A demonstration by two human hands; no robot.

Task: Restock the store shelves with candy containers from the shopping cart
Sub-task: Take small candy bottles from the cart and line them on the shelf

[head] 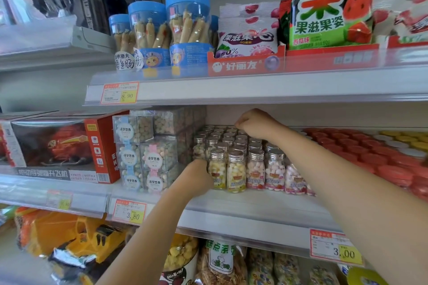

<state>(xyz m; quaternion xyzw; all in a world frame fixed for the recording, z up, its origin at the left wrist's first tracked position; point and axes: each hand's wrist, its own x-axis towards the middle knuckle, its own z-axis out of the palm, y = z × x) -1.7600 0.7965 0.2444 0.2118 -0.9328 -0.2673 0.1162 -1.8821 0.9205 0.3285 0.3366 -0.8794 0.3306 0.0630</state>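
Small clear candy bottles (236,169) with silver caps stand in rows on the middle shelf (254,206). The front ones hold yellow or pink candies. My left hand (196,176) reaches in from below and grips the front left yellow bottle (216,170) from its left side. My right hand (254,124) is far back above the rear rows, with its fingers curled down onto the caps. What those fingers hold is hidden. The shopping cart is out of view.
Clear cube candy boxes (148,157) are stacked left of the bottles, beside a red toy box (69,146). Red and yellow lids (382,152) fill the shelf to the right. The upper shelf (254,85) hangs low over my right hand, carrying blue-lidded jars (187,30) and candy bags (328,4).
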